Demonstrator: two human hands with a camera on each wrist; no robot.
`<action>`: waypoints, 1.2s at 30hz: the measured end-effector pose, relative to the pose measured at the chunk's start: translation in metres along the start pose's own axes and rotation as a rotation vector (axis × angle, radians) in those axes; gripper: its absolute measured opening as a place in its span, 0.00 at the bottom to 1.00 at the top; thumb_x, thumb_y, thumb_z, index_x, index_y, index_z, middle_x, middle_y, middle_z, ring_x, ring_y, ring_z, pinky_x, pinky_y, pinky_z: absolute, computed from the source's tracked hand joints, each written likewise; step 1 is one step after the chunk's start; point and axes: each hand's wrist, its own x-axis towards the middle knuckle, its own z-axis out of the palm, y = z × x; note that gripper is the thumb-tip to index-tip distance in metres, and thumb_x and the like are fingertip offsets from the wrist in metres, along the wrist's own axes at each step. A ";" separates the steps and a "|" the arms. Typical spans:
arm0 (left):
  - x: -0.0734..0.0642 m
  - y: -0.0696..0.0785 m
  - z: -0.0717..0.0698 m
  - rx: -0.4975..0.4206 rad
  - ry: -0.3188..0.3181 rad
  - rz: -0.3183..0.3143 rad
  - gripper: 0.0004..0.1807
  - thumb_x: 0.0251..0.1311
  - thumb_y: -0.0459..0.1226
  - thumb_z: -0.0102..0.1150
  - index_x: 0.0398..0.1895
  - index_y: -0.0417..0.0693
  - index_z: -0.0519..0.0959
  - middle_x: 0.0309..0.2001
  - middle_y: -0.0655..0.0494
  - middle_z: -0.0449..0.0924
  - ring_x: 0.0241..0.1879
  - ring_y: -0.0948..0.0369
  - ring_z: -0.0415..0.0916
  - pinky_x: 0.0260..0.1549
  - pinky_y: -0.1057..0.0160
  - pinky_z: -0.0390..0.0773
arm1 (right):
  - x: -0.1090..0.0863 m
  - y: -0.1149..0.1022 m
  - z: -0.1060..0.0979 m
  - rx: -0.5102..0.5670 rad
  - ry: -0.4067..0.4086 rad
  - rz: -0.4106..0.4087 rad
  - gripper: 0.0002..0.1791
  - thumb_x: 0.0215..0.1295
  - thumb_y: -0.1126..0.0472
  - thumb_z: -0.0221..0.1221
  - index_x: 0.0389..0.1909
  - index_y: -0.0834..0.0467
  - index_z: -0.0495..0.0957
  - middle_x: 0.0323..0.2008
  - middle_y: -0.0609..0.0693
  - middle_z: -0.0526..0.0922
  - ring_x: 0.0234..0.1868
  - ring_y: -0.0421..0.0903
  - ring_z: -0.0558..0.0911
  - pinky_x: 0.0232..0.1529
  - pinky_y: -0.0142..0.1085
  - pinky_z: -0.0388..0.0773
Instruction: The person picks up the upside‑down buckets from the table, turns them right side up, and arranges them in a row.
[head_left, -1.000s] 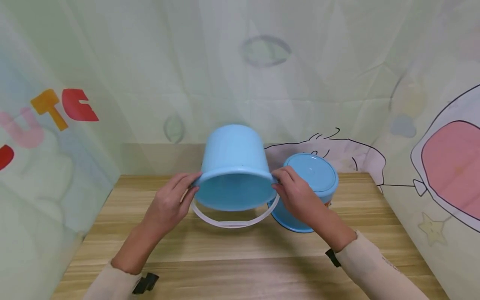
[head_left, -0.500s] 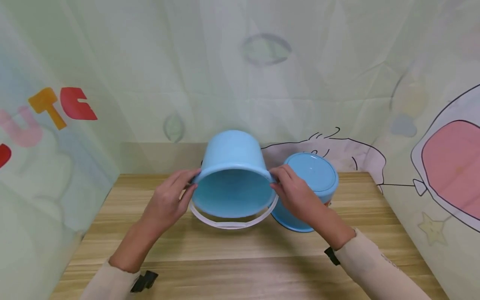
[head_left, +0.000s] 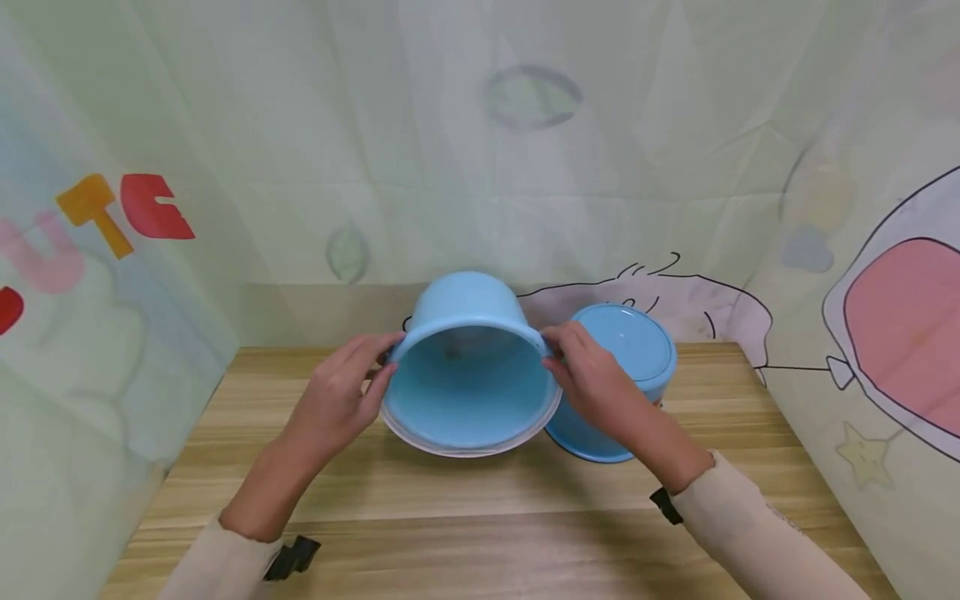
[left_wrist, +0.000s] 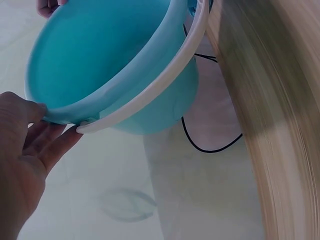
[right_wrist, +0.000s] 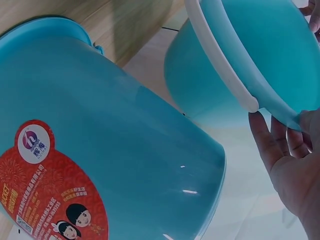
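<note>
- Blue bucket (head_left: 468, 387): you have it tipped between your two hands, mouth towards you, base leaning away. It looks like plastic, so expect it light and fairly stiff, giving a little if squeezed; it should not break easily, but the smooth wall could slip. The rim (head_left: 471, 322) seems the best hold, at two opposite sides. It is round, narrowing to its base, lighter blue outside than within.
- Second bucket (head_left: 633, 354): standing upside down just beyond your right hand (head_left: 592, 371), which partly hides it; same blue, glossy.
- Handle (left_wrist: 154, 93): whitish and thin, it curves below both hands along the lower side of the mouth. It probably swings freely, so mind your fingers near its ends.
- Your left hand (head_left: 337, 392) and right hand: well apart, each pinching the rim between thumb and fingers.
</note>
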 end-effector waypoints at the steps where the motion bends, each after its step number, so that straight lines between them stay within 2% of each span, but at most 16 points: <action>1: 0.000 0.000 0.000 -0.002 -0.001 -0.003 0.28 0.50 0.20 0.74 0.57 0.31 0.78 0.44 0.40 0.83 0.37 0.52 0.86 0.31 0.60 0.88 | 0.001 0.000 -0.001 0.001 -0.002 0.002 0.21 0.69 0.69 0.63 0.59 0.61 0.69 0.50 0.55 0.76 0.49 0.48 0.80 0.49 0.41 0.87; 10: 0.003 -0.001 0.000 -0.017 -0.032 -0.050 0.26 0.54 0.23 0.72 0.58 0.32 0.78 0.46 0.41 0.83 0.38 0.53 0.85 0.31 0.60 0.88 | 0.004 -0.002 -0.005 0.037 -0.023 0.057 0.20 0.70 0.69 0.64 0.59 0.59 0.70 0.49 0.54 0.77 0.48 0.48 0.81 0.46 0.42 0.87; 20: 0.010 -0.002 -0.005 -0.022 -0.031 -0.065 0.24 0.57 0.23 0.70 0.58 0.31 0.78 0.47 0.40 0.83 0.38 0.52 0.85 0.30 0.59 0.88 | 0.010 -0.006 -0.008 0.110 -0.035 0.083 0.18 0.71 0.69 0.62 0.59 0.61 0.71 0.50 0.54 0.77 0.48 0.49 0.84 0.46 0.41 0.87; 36: 0.018 -0.002 -0.011 -0.076 -0.022 -0.163 0.23 0.57 0.21 0.68 0.57 0.33 0.81 0.49 0.39 0.85 0.36 0.50 0.87 0.26 0.59 0.88 | 0.021 -0.009 -0.011 0.219 -0.059 0.186 0.17 0.75 0.65 0.59 0.61 0.61 0.72 0.51 0.55 0.80 0.46 0.48 0.85 0.44 0.42 0.87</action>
